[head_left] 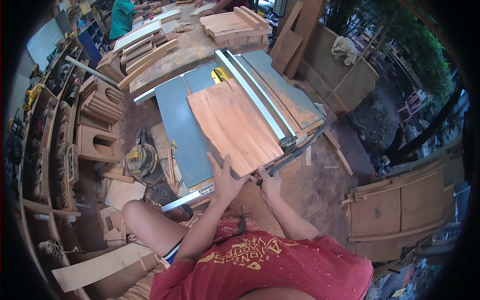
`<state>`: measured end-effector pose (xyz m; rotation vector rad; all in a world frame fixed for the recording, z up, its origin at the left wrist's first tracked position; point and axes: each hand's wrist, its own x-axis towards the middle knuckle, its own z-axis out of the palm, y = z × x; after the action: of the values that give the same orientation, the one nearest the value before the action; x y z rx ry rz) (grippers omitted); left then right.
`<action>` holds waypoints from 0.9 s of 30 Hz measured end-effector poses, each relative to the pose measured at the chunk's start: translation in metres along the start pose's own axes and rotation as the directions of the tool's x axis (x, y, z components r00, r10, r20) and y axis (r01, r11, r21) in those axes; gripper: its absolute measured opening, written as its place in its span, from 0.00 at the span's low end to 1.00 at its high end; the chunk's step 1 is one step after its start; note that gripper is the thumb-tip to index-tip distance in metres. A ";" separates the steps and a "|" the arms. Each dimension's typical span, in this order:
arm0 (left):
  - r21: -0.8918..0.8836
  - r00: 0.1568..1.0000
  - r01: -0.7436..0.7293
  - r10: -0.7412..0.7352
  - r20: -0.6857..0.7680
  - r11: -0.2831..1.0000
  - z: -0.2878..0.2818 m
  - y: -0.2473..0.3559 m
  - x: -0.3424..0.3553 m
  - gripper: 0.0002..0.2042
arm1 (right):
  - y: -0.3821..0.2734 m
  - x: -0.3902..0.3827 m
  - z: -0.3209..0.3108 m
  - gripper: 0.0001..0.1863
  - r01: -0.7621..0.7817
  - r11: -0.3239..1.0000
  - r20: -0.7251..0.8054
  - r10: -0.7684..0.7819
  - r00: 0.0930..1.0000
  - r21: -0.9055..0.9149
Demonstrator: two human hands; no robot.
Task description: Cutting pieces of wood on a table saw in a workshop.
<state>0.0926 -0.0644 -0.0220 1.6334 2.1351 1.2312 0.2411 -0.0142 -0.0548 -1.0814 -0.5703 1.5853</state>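
Note:
A wide reddish-brown wooden board point(235, 125) lies flat on the blue-grey top of a table saw point(175, 112). Its right edge runs along the silver rip fence point(255, 92), and its left edge is uneven. At the far end, a yellow blade guard piece point(220, 75) stands by the board; a short dark slit shows in the wood there. My left hand point(227, 181) rests against the near left corner, fingers spread and stretched forward. Closed on the near edge is my right hand point(269, 185), its lower fingers partly hidden.
Beyond the saw, a workbench point(192, 55) bears stacked boards point(232, 25); a person in a green shirt point(122, 17) is behind it. Left are tool shelves point(50, 140), cut wooden parts point(97, 142) and a yellow-black power tool point(140, 157) on the floor. Wooden panels point(400, 210) stand right.

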 end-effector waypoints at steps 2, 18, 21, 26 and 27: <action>0.002 1.000 0.013 -0.013 0.001 1.000 0.000 0.002 0.005 0.50 | -0.002 0.004 -0.005 0.12 -0.020 0.998 0.003 0.020 1.000 -0.055; 0.026 0.999 0.047 -0.047 -0.002 0.999 -0.002 -0.018 0.048 0.48 | -0.206 -0.110 -0.091 0.29 0.293 0.371 0.221 -0.224 0.949 -0.881; 0.018 0.999 0.038 -0.037 -0.021 0.999 0.002 -0.020 0.054 0.46 | -0.248 -0.119 -0.083 0.27 0.394 0.121 0.377 -0.140 0.916 -0.911; 0.007 1.000 0.003 -0.003 -0.013 1.000 0.002 -0.030 0.065 0.44 | -0.268 -0.123 -0.053 0.31 0.346 -0.082 0.348 -0.013 0.937 -0.935; 0.053 1.000 -0.012 0.013 -0.027 0.999 0.002 -0.031 0.067 0.44 | -0.268 -0.122 -0.048 0.31 0.345 -0.086 0.347 -0.011 0.938 -0.935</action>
<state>0.0469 -0.0068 -0.0231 1.6633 2.1946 1.2173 0.4173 -0.0554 0.1819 -1.7388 -2.2753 0.7458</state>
